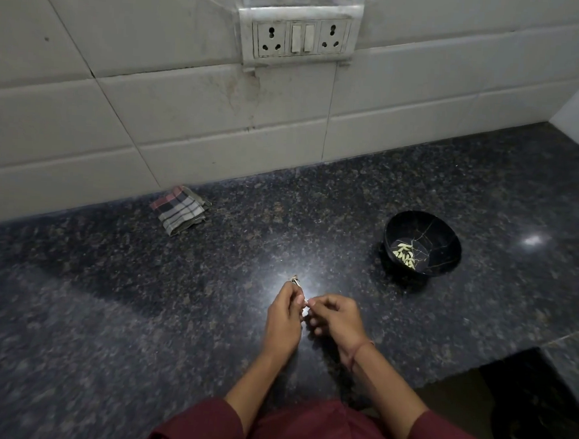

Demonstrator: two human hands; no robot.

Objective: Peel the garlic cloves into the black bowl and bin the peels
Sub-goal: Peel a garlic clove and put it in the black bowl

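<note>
Head view, only one available; both hands were over the near middle of the surface (106,310), fingertips meeting; left hand (284,315) had its fingers curled, pinching the garlic clove (306,308) from the left; right hand (338,319) had fingers curled too, pinching the same clove from the right; clove was a small pale sliver between the two sets of fingertips, held off the surface; long axis looked roughly away-from-body, but it was too small to be sure; a thin dark-and-pale scrap (294,280) stuck up just past the left hand's fingertips, likely peel or stem, couldn't tell.

Key relation: black bowl (449,241) stood well apart from the hands, to the right and farther back; right hand was the nearer one, so my read was that the drop would go right-and-forward with that hand; peeled cloves (405,255) already lay in a small heap at the bowl's bottom, so the task looked partly done.

No bin identifiable; dark recess (540,421) past the surface's near-right edge, contents unreadable.

Folded checked cloth (180,209) lay by the wall, back-left, clear of the path.
</note>
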